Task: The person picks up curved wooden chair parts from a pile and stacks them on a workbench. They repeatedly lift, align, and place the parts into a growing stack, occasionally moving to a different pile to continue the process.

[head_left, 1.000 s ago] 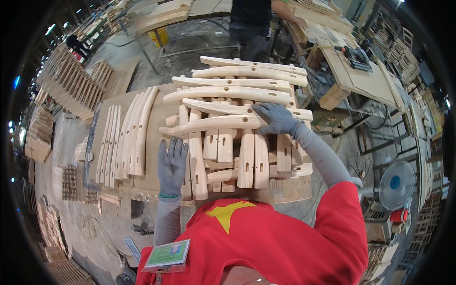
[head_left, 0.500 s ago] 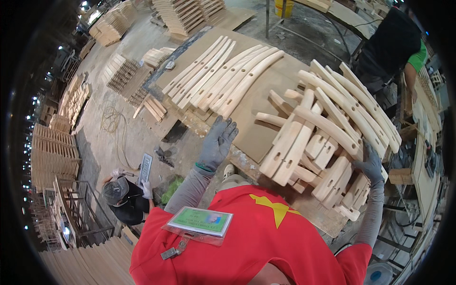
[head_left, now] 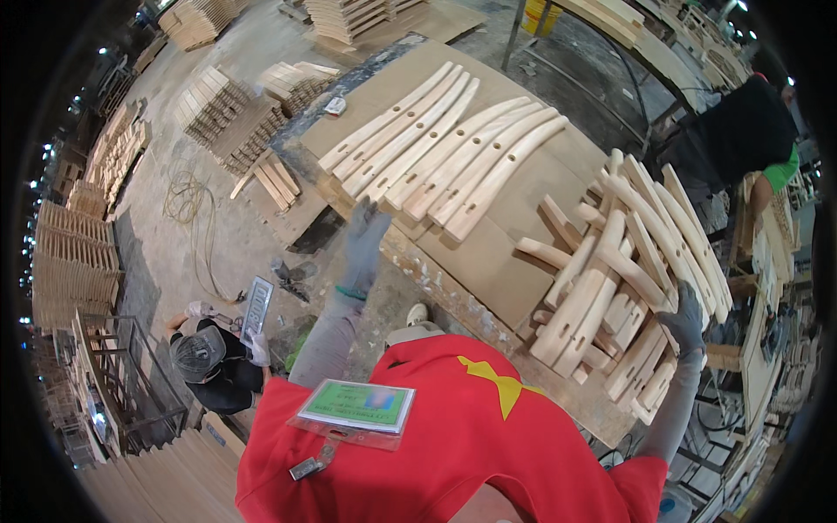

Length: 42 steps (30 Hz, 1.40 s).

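Note:
My left hand (head_left: 364,248), in a grey glove, is raised at the table's near edge with its fingers stretched out and nothing in it. Just beyond its fingertips are the near ends of a row of curved wooden slats (head_left: 427,148), which lie side by side with holes and slots in them. My right hand (head_left: 684,321), also gloved, rests against the right side of a heap of curved wooden pieces (head_left: 580,318). Its thumb and fingers are apart at the end of one curved piece (head_left: 632,275); its fingertips are partly lost among the wood.
Cardboard covers the worktable (head_left: 501,240). A small pale object (head_left: 336,106) lies at its left edge. Stacked wood (head_left: 218,113) stands on the floor beyond. One person (head_left: 214,362) crouches at left holding a plate; another person (head_left: 741,131) works at far right. A cable (head_left: 187,200) lies coiled on the floor.
My left hand has moved left along the near ends of the slats. My right hand stays at the heap's right side. The whole view has shifted, with the table now further right.

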Motion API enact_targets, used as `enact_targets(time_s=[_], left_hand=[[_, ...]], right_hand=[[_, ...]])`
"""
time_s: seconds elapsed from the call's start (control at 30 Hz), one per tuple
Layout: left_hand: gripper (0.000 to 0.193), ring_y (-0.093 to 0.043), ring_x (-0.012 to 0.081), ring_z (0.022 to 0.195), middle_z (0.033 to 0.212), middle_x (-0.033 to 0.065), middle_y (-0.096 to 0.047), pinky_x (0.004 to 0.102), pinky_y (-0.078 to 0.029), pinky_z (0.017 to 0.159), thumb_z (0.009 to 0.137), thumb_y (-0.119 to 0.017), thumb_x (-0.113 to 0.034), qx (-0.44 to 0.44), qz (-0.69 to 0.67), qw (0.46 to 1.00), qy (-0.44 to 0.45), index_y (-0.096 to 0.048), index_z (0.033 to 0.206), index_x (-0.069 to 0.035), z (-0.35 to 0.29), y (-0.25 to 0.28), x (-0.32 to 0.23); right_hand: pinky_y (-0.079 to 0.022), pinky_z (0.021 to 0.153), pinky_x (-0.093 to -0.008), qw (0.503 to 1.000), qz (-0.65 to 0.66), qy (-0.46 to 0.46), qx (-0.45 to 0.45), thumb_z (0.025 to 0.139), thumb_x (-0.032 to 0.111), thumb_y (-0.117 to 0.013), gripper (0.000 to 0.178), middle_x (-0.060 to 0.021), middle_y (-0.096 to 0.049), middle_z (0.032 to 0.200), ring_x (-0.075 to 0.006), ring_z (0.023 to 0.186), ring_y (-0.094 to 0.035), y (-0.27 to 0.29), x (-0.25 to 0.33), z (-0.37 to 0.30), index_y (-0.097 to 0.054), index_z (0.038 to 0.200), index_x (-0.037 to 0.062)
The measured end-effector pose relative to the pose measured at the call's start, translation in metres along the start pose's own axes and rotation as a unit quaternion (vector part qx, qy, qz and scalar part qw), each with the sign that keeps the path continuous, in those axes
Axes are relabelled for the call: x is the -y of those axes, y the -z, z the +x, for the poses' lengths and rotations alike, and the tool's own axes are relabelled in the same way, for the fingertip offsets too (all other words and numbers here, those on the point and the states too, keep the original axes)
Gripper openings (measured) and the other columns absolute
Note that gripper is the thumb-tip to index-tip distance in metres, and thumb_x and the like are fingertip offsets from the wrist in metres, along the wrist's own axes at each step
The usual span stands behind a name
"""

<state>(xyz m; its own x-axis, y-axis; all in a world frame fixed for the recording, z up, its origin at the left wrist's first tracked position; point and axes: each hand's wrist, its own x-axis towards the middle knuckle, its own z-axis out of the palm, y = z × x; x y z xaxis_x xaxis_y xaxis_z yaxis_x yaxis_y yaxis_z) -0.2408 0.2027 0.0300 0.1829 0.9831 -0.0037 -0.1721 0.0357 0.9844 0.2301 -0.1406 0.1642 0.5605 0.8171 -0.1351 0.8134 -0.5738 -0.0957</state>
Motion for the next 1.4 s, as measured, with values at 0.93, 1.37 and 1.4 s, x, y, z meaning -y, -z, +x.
enact_targets(time_s=[0.93, 1.37, 1.4], left_hand=[[0.027, -0.050, 0.0086, 0.076, 0.082, -0.0003, -0.055, 0.0253, -0.041, 0.068, 0.089, -0.060, -0.031, 0.303, 0.192, 0.906, 0.224, -0.061, 0.098, -0.005, 0.162, 0.037, -0.037], [0.038, -0.060, 0.0199, 0.095, 0.111, 0.0113, -0.060, 0.0300, -0.049, 0.085, 0.090, -0.055, -0.017, 0.376, -0.030, 0.865, 0.331, -0.050, 0.120, 0.004, 0.014, -0.060, -0.008], [0.039, -0.060, 0.0210, 0.096, 0.112, 0.0119, -0.060, 0.0297, -0.050, 0.083, 0.091, -0.055, -0.020, 0.345, -0.066, 0.876, 0.330, -0.050, 0.121, 0.004, 0.029, -0.068, -0.006]], right_hand=[[-0.050, 0.066, -0.0282, 0.581, 0.796, -0.163, 0.051, 0.063, 0.029, -0.080, 0.051, -0.0103, -0.065, 0.082, -0.0169, 0.072, -0.061, -0.166, 0.379, 0.076, -0.062, 0.099, -0.0020], [-0.049, 0.083, -0.0327, 0.695, 0.708, -0.081, 0.100, 0.061, 0.031, -0.080, 0.068, -0.0170, -0.066, 0.100, -0.0229, 0.092, -0.062, -0.143, 0.368, -0.021, -0.055, 0.114, -0.0048], [-0.049, 0.083, -0.0327, 0.712, 0.692, -0.043, 0.107, 0.061, 0.031, -0.081, 0.071, -0.0170, -0.065, 0.101, -0.0226, 0.093, -0.062, -0.133, 0.360, -0.023, -0.054, 0.116, -0.0050]])
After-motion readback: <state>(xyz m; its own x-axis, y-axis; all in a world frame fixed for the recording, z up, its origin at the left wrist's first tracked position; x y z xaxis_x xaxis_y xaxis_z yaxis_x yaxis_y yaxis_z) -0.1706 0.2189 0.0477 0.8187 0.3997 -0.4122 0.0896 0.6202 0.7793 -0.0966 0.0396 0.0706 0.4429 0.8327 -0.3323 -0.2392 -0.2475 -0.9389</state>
